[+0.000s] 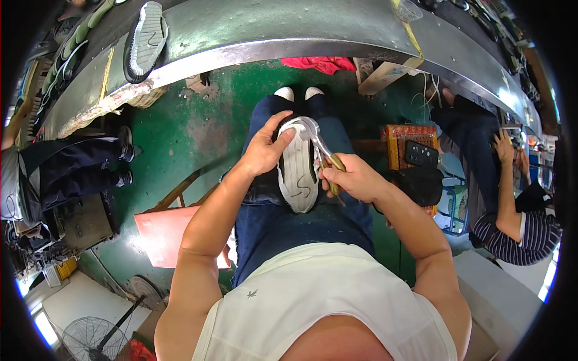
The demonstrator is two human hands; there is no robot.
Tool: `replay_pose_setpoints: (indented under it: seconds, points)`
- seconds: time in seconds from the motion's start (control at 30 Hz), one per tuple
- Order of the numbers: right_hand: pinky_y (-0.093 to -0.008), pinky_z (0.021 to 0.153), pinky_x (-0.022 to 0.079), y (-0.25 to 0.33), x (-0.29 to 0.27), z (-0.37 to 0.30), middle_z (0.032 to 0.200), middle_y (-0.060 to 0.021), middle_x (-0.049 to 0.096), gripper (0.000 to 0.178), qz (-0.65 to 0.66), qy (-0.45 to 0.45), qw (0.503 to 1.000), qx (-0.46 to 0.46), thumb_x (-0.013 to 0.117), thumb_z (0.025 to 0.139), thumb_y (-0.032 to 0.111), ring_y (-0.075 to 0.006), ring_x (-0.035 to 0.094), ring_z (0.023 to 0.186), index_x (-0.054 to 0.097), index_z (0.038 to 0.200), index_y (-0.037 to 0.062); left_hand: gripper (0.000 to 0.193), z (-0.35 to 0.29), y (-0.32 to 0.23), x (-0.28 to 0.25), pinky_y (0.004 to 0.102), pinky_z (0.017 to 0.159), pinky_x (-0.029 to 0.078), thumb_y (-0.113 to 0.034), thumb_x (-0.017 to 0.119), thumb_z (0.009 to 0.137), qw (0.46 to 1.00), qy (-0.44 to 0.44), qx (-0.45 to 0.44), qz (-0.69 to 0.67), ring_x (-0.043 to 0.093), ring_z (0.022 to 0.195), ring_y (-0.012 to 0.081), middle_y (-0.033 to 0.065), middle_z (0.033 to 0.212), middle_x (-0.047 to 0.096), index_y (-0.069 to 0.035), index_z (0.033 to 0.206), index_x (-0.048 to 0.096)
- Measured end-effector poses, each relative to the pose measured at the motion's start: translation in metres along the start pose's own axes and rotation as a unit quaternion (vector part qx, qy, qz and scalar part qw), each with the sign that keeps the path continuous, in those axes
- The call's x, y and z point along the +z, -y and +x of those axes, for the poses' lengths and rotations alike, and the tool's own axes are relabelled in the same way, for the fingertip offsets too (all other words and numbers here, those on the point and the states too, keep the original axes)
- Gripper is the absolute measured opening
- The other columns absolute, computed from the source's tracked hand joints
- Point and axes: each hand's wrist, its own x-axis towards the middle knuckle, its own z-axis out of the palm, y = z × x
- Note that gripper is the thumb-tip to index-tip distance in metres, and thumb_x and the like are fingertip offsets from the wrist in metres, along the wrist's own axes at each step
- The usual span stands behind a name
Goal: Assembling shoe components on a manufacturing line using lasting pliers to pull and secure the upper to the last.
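On my lap lies a shoe (297, 171), bottom up, with a pale ridged underside and a dark curved line drawn on it. Its toe end points away from me. My left hand (268, 148) is closed around the far left side, thumb pressed on the underside near the toe. My right hand (356, 179) grips the brass-coloured handles of a pair of lasting pincers (320, 144). The curved silver head of the pincers rests at the far right edge of the toe. Whether its jaws bite on the shoe's edge is too small to tell.
A metal-topped bench (271, 27) runs across the far side, with another upturned shoe (147, 42) on its left part. At right, a black phone-like object (421, 154) lies on an orange woven surface, near a seated person (506, 186). A pinkish-red board (162, 231) stands at left.
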Motion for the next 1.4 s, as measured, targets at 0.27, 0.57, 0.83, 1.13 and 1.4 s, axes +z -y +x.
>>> replay_pose_setpoints:
  seconds: [0.27,0.57,0.83,1.13,1.4]
  points:
    - [-0.0438,0.077,0.054,-0.058,0.002,0.025,0.098,-0.0231,0.067,0.023,-0.376,-0.193,0.870,-0.256,0.060,0.097,0.014,-0.0405,0.066,0.086,0.059,0.112,-0.0038,0.042,-0.003,0.010,0.000,0.0274,0.098,0.046,-0.012,0.063,0.101,0.997,-0.019,0.026,-0.066,0.057,0.109,0.0115,0.0039,0.119,0.063,-0.007,0.141,0.052]
    - [-0.0450,0.081,0.054,-0.017,0.022,-0.044,0.103,-0.0222,0.067,0.032,-0.469,-0.181,0.850,-0.155,0.063,0.093,0.009,-0.0415,0.066,0.092,0.058,0.122,-0.0038,0.041,-0.025,-0.012,0.021,0.0284,0.096,0.048,-0.011,0.069,0.097,0.975,-0.076,-0.025,-0.208,0.059,0.108,0.0129,0.0034,0.118,0.064,-0.006,0.135,0.056]
    - [-0.0360,0.088,0.052,-0.009,0.036,-0.061,0.112,-0.0144,0.070,0.033,-0.177,-0.250,0.896,-0.322,0.062,0.099,0.018,-0.0246,0.070,0.100,0.054,0.126,-0.0007,0.052,-0.094,-0.069,0.050,0.0422,0.112,0.038,-0.007,0.075,0.086,0.962,-0.021,0.244,0.119,0.047,0.138,0.0403,0.0250,0.147,0.047,-0.002,0.135,0.057]
    - [-0.0430,0.094,0.052,-0.031,0.050,-0.059,0.120,-0.0207,0.065,0.041,-0.139,-0.139,0.830,-0.522,0.071,0.094,0.014,-0.0349,0.066,0.109,0.051,0.126,-0.0018,0.059,-0.146,-0.061,0.068,0.0480,0.087,0.054,-0.019,0.088,0.068,0.870,-0.050,0.411,0.268,0.059,0.116,0.0401,0.0171,0.134,0.062,-0.008,0.123,0.068]
    - [-0.0379,0.093,0.052,-0.033,0.056,-0.047,0.125,-0.0207,0.063,0.033,-0.042,-0.083,0.915,-0.392,0.058,0.099,0.013,-0.0274,0.067,0.106,0.042,0.124,-0.0011,0.064,-0.138,-0.054,0.065,0.0579,0.102,0.048,-0.013,0.087,0.071,0.898,-0.014,0.374,0.231,0.048,0.128,0.0577,0.0404,0.149,0.033,-0.009,0.128,0.057]
